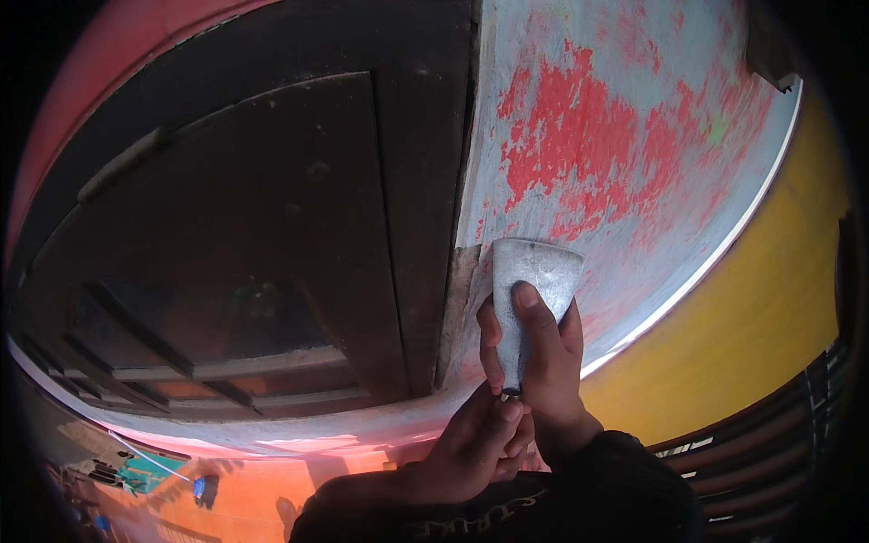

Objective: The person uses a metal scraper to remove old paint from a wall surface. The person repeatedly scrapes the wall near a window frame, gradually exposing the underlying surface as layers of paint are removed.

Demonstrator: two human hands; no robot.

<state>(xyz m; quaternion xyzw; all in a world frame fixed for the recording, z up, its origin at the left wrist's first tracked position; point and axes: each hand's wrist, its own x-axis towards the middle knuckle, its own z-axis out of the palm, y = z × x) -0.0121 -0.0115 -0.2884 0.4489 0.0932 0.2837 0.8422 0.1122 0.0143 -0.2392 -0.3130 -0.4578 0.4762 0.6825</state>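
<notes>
A broad metal scraper blade [540, 271] lies close to the wall [611, 170], its wide edge towards patches of red paint. My right hand [546, 353] grips the blade, thumb flat on its face and fingers wrapped behind it. Below, my left hand [482, 438] is closed around the tool's narrow lower end, which is mostly hidden. Pale grey-blue shows on the wall where the red is patchy. Whether the blade's edge touches the wall, I cannot tell.
A dark wooden door or window panel [271, 203] with a frame stands left of the blade. Right of a white edge runs a yellow wall [713, 339]. Dark slats [740, 482] show at lower right. A long-handled blue broom or mop [199, 487] is on the orange floor [251, 495].
</notes>
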